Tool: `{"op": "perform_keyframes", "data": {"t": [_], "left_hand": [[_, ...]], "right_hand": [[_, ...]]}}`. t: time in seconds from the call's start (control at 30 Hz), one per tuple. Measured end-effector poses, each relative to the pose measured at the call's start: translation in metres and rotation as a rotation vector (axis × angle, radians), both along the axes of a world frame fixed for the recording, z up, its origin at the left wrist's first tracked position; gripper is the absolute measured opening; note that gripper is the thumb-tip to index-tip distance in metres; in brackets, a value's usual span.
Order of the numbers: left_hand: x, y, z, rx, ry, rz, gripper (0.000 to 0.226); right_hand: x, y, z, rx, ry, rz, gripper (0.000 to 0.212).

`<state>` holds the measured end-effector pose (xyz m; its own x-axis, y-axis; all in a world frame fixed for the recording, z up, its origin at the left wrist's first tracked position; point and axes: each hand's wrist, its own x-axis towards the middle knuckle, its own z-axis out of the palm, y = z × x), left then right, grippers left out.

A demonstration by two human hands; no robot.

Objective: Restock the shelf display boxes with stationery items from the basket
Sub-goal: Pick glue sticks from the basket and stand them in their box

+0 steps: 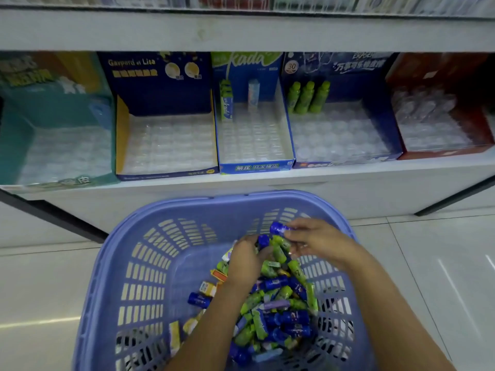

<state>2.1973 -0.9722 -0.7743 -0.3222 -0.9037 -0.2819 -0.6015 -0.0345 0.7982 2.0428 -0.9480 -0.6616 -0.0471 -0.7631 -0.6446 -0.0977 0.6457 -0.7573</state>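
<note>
Basket [112,263]: stationery pile [278,311] was heaped beneath both hands.
Right hand [316,239]: fingertips were closed in a pinch on a blue bottle [278,228], raised just above the pile.
Left hand [247,259]: curled into the pile against a second blue piece [263,241]; whether it was gripped could not be told.
Display boxes [345,135]: set well beyond the hands.
Risk: so light a pinch could be lost and the bottle dropped, or it could be placed in the wrong box.

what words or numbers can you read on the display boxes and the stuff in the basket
"Gaspard et Lisa": dark blue cardboard display box
"kada": blue and green cardboard display box
"解压 开关橡皮": that box's front lip
"30": round badge on the navy cardboard box holding green bottles
Teal box, red box, small tubes in the lilac plastic basket: too blurred or small to read
</note>
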Motion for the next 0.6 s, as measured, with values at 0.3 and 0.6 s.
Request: {"op": "perform_keyframes", "data": {"t": [0.3,0.6], "left_hand": [[-0.027,-0.012,0.144,0.218,0.473,-0.032,0.033],[-0.044,-0.031,0.191,0.321,0.645,0.129,0.028]], "right_hand": [[-0.064,-0.027,0.084,-0.721,-0.187,-0.407,0.017],[-0.122,-0.137,0.079,-0.789,0.630,-0.513,0.027]]}}
